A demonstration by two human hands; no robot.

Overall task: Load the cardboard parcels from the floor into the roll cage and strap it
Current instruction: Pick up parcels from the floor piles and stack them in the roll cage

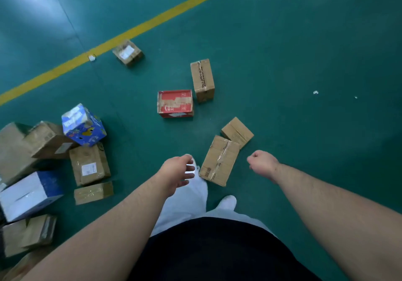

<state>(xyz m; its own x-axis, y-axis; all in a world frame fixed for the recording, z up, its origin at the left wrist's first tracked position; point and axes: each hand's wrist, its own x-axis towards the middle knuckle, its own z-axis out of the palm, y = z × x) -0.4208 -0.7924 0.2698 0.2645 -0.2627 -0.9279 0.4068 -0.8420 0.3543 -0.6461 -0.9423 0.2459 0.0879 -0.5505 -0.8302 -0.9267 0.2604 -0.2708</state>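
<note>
Cardboard parcels lie scattered on a green floor. A long brown parcel (218,160) sits just in front of my feet, with a smaller brown parcel (237,132) touching its far end. My left hand (177,169) hovers to its left, empty, fingers spread. To the parcel's right is my right hand (262,163), fingers curled with nothing in them. Farther off lie a red box (175,103), an upright brown box (202,80) and a labelled brown box (127,52). The roll cage is out of view.
A pile of parcels fills the left edge, among them a blue printed box (82,125), a white and blue box (30,194) and a labelled brown box (89,165). A yellow floor line (139,28) runs diagonally. Small white scraps (315,92) dot the floor at right.
</note>
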